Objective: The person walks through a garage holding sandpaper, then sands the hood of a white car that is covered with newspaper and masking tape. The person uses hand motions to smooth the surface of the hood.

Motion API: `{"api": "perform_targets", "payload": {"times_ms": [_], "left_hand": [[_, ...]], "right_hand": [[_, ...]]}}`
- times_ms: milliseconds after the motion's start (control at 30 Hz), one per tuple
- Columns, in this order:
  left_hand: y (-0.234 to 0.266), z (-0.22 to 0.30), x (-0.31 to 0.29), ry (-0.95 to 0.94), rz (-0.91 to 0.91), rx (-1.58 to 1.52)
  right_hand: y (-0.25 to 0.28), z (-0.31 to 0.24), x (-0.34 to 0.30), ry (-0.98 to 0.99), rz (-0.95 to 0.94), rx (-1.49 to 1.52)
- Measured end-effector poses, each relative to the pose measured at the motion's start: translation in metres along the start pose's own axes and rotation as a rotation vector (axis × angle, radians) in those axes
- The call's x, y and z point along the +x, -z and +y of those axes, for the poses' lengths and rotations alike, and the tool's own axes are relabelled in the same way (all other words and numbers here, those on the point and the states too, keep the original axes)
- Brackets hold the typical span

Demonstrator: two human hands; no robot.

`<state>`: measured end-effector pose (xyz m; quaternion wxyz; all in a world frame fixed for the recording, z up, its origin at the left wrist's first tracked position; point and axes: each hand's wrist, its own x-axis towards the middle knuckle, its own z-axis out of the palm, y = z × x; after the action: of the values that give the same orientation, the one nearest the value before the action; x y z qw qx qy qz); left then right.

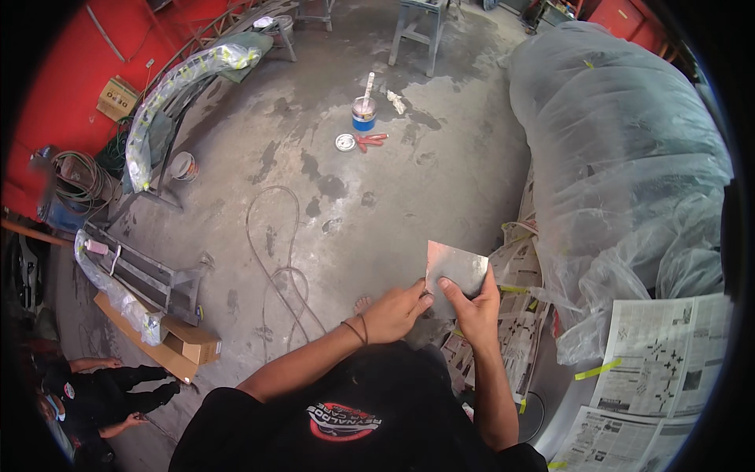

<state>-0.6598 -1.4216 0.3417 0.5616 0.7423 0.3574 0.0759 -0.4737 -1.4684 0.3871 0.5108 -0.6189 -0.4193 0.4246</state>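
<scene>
In front of my chest my right hand [475, 310] grips a thin, flat square sheet [465, 270], shiny grey with a pinkish patch at its upper left. The thumb lies across its face; the other fingers are mostly hidden behind it. My left hand [395, 313] comes in from the left, its fingers closed and pressed together at the sheet's lower left edge. Whatever is between those fingertips is too small to make out. On the floor ahead stands an open blue-banded can [363, 118] with a pale stick [369, 86] upright in it.
Beside the can lie a round lid [345, 142] and red-handled tools [370, 141]. A hose [291, 236] loops over the concrete. Plastic sheeting [621, 149] and taped newspaper [653, 354] cover a vehicle at right. Metal stands [149, 271], a cardboard box [189, 342] and a person [102, 393] are at left.
</scene>
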Motion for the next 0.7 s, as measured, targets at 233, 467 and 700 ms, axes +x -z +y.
{"api": "perform_targets", "payload": {"times_ms": [233,467,700], "left_hand": [[0.062,-0.052,0.002,-0.019,0.164,-1.657],[0.133,-0.089,0.022,-0.123,0.560,-1.454],[0.196,-0.085,0.043,-0.111,1.213,-1.337]], "right_hand": [[-0.090,0.026,0.096,-0.184,-0.067,0.357],[-0.186,0.004,0.201,-0.455,-0.739,0.588],[-0.209,-0.043,0.336,-0.638,-0.876,0.631]]}}
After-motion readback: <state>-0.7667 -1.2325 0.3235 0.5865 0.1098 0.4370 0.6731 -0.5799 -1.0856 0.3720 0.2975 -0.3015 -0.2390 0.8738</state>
